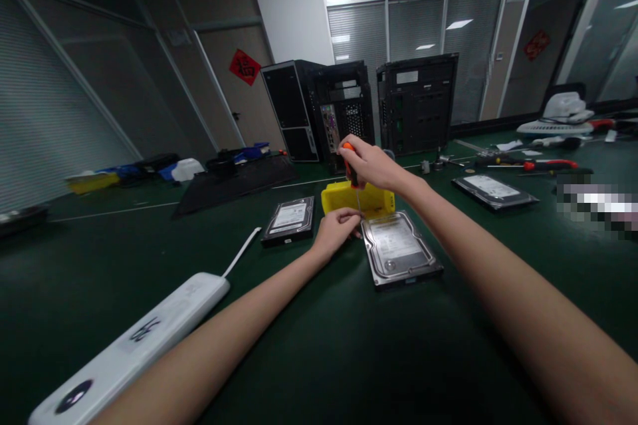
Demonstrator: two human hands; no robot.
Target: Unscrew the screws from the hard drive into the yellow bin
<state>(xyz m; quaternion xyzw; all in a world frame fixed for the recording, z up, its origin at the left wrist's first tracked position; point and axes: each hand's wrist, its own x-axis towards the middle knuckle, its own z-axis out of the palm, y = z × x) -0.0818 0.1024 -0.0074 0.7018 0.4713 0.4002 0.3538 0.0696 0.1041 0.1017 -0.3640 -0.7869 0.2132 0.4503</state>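
Across our green desk (309,332) stand three black computer cases (343,106) at the far side. A long white device (169,318) lies beside our left forearm, and a yellow bin (339,197) sits just beyond the central hard drive (399,249), which lies flat in front of us. Two other drives (289,220) rest apart, one on each side. Our right hand (366,162) has its grip wrapped around a near-upright screwdriver (353,177), shaft down at the central drive's far left corner. Our left hand (339,229) reaches that corner; we cannot tell whether its grip pinches anything.
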